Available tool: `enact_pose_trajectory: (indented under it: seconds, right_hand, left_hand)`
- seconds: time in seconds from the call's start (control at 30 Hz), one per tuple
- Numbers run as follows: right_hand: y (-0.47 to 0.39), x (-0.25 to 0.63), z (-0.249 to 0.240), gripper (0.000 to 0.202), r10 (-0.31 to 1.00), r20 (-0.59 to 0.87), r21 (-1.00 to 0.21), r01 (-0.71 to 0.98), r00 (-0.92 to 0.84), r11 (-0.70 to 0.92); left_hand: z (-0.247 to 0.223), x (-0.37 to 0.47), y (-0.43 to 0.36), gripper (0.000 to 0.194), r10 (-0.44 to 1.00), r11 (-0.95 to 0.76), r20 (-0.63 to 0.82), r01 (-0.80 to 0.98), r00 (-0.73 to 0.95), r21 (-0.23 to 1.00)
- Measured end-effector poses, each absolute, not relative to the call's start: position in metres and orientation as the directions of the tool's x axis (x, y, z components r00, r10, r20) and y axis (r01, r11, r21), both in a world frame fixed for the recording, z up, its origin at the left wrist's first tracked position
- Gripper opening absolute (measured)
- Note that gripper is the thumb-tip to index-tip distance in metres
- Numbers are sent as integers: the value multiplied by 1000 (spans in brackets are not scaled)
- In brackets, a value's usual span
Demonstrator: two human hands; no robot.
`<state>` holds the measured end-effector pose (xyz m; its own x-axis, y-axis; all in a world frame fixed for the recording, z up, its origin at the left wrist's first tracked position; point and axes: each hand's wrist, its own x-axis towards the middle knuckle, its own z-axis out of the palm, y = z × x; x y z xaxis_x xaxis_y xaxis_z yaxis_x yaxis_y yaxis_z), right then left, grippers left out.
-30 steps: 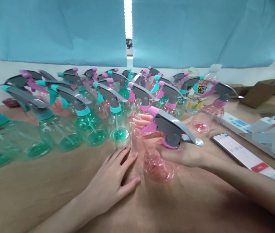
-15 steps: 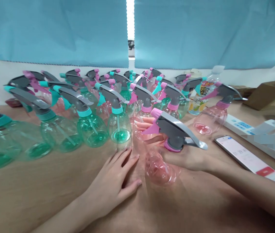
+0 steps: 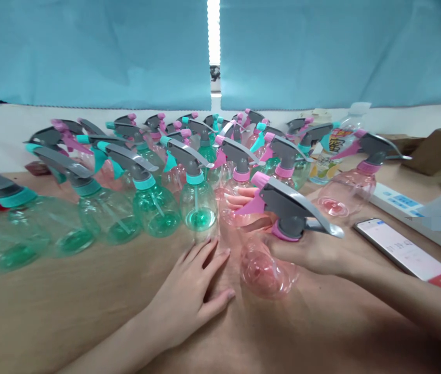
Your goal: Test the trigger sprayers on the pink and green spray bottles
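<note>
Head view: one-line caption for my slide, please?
Right hand grips a pink spray bottle at its neck; left hand rests flat on the wooden table beside it.

Glossy clear pink plastic spray bottle (image 3: 267,270) on a matt brown wood-look table (image 3: 88,296).

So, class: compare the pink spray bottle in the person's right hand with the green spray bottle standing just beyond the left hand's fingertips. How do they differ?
The pink spray bottle has a pink body, collar and nozzle; the green spray bottle has a green body with teal ones. The pink one is gripped at the neck by the right hand and tilts; the green one stands upright and untouched, beyond the left hand. Both are clear plastic with grey trigger heads.
</note>
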<state>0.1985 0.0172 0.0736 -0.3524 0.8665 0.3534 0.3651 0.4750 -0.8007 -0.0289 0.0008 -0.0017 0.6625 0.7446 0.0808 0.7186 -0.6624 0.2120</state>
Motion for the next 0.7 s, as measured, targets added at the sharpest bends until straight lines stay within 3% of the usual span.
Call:
enact_pose_trajectory:
  seconds: [0.13,0.27,0.37,0.6,0.7]
  right_hand:
    - [16,197,75,22,846,367,-799,334,-387,500]
    - [17,195,78,14,870,350,-806,362,-347,468]
    - [18,195,75,12,849,423,-783,343,-317,519]
    - [16,193,75,32,854,410,-805,314,-320,503]
    - [15,192,79,19,861,407,-800,337,-306,497]
  left_hand:
    - [0,-29,1,56,748,-659,81,721,659,215]
    - [1,-29,0,56,745,-660,74,716,663,227]
    - [1,-28,0,56,747,-657,79,716,660,234]
    - [1,-28,1,56,752,-651,80,718,655,247]
    - [1,-28,0,56,750,-652,67,717,659,246]
